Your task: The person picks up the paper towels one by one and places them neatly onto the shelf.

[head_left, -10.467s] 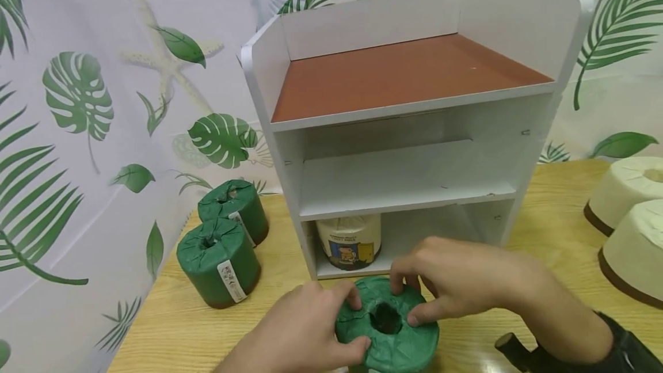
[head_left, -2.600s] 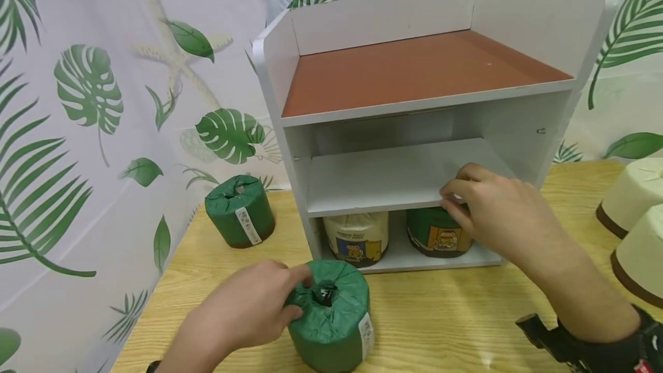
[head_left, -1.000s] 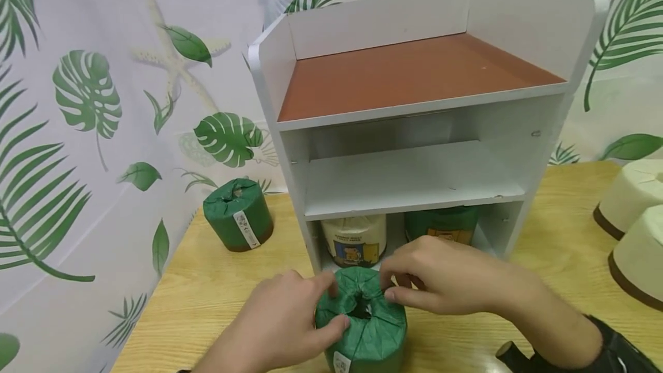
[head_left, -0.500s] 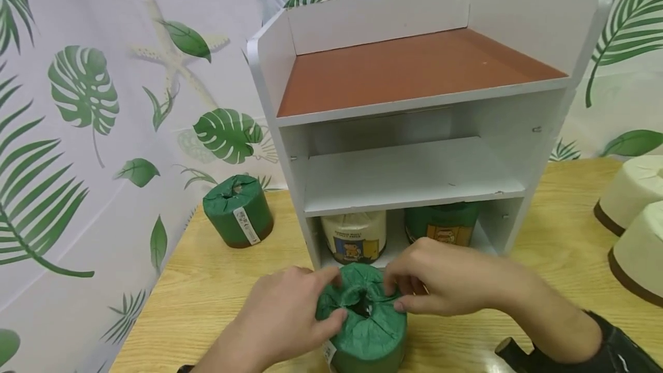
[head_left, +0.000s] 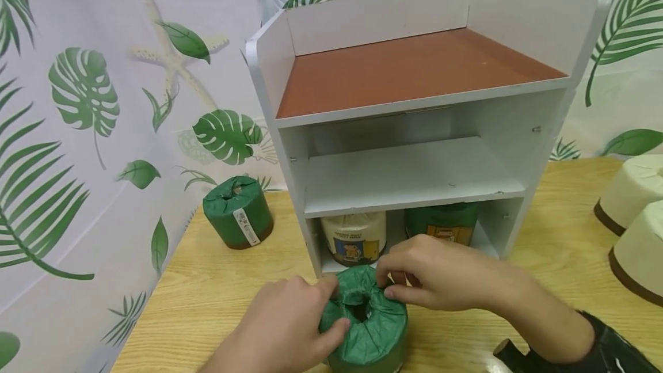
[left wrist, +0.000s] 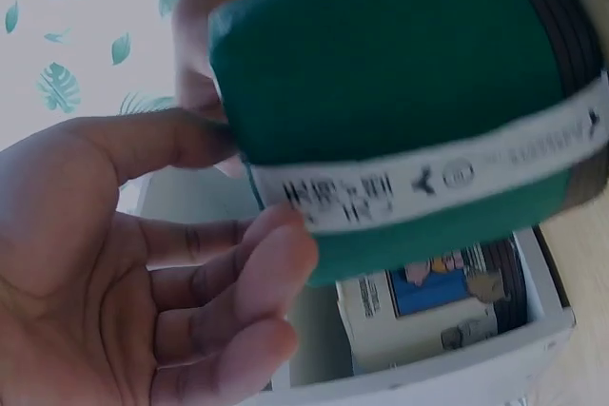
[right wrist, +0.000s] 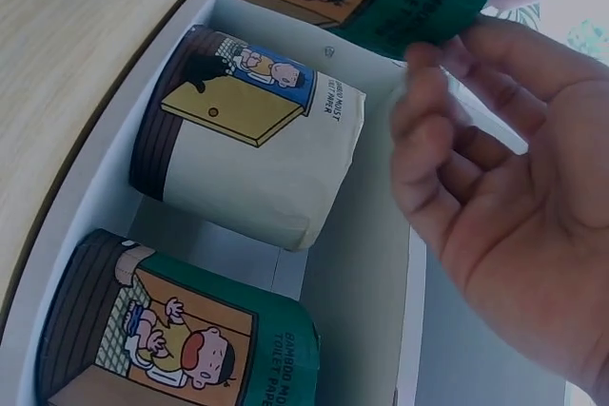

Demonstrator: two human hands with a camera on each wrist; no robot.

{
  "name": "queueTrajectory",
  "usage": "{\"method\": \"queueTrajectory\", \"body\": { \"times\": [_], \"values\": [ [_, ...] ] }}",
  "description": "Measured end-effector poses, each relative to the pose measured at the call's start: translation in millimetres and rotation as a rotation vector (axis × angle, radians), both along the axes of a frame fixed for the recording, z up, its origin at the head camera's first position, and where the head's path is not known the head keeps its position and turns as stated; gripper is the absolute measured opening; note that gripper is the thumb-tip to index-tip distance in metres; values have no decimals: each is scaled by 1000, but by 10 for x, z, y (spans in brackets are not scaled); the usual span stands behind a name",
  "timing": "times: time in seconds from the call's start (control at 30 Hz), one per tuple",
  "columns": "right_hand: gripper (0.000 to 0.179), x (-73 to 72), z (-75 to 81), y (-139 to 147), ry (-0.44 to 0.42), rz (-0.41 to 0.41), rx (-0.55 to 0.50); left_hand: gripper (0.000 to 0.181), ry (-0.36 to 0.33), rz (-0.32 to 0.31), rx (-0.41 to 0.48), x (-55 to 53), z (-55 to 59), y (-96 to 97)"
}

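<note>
Steadying is likely why one green toilet roll (head_left: 375, 331) is pinched at its top, between the curled fingers of the left hand (head_left: 292, 321) and right hand (head_left: 435, 275). Beyond them, a cream toilet roll (head_left: 356, 239) is kept upright.

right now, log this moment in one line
left hand, right hand: holding front green roll | bottom shelf: inner cream roll, inner green roll | table left: lone green roll | table right: two cream rolls
</note>
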State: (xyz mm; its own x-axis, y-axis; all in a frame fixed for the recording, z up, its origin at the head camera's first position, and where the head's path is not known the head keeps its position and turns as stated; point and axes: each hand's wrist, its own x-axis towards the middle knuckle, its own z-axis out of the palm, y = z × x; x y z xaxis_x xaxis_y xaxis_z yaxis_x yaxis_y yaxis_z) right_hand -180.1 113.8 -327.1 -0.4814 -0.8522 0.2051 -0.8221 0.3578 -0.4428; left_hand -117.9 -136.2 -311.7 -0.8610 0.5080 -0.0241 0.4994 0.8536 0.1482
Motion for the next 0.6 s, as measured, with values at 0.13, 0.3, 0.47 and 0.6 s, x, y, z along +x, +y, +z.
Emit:
{"method": "queueTrajectory", "body": {
  "times": [0.13, 0.3, 0.47, 0.6],
  "values": [
    [4, -11, 11, 6, -52, -10, 35, 38, -55, 16, 3, 16, -8, 42],
    [4, -6, 12, 6, -63, -18, 46, 38, -58, 30, 15, 10, -10, 64],
    [4, -5, 6, 2, -63, -14, 47, 36, -82, 41, 32, -4, -7, 50],
    [4, -6, 2, 3, -68, -12, 44, 35, -79, 40, 40, -7, -5, 44]
  ]
}}
